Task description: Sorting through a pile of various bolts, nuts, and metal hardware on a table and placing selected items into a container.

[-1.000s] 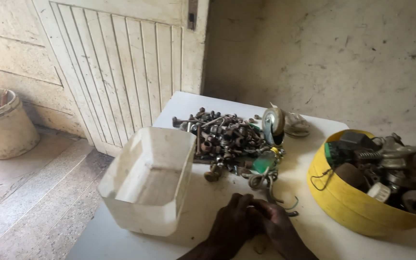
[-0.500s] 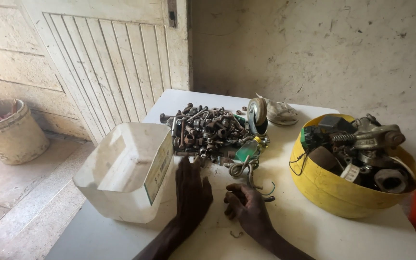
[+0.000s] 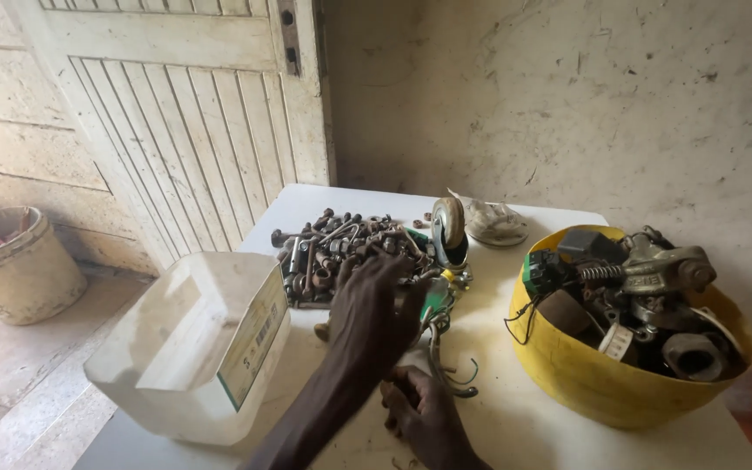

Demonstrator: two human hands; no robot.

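We have our left hand [image 3: 374, 300] stretched forward over the near edge of the heap of rusty bolts and nuts [image 3: 341, 252], its fingers spread apart and curved down onto the metal, as a hand lies when it rakes through loose pieces rather than pinching one. Our right hand [image 3: 424, 413] rests low on the white surface [image 3: 515, 426], just beside a few bent wire hooks [image 3: 454, 374]; its fingers are curled under, and we cannot tell whether they close on anything. The heap sits in the middle of the surface, with a caster wheel [image 3: 448, 228] standing upright at its right edge. To the left, touching our forearm's side, stands a cut-open white plastic jug [image 3: 193, 348], its mouth upward and close enough to receive pieces. To the right a yellow bowl [image 3: 594, 374] holds heavier parts, well apart from the hands. Compared with half a second ago, our left hand has moved from the jug's side up onto the heap, while the right has drawn nearer to us.
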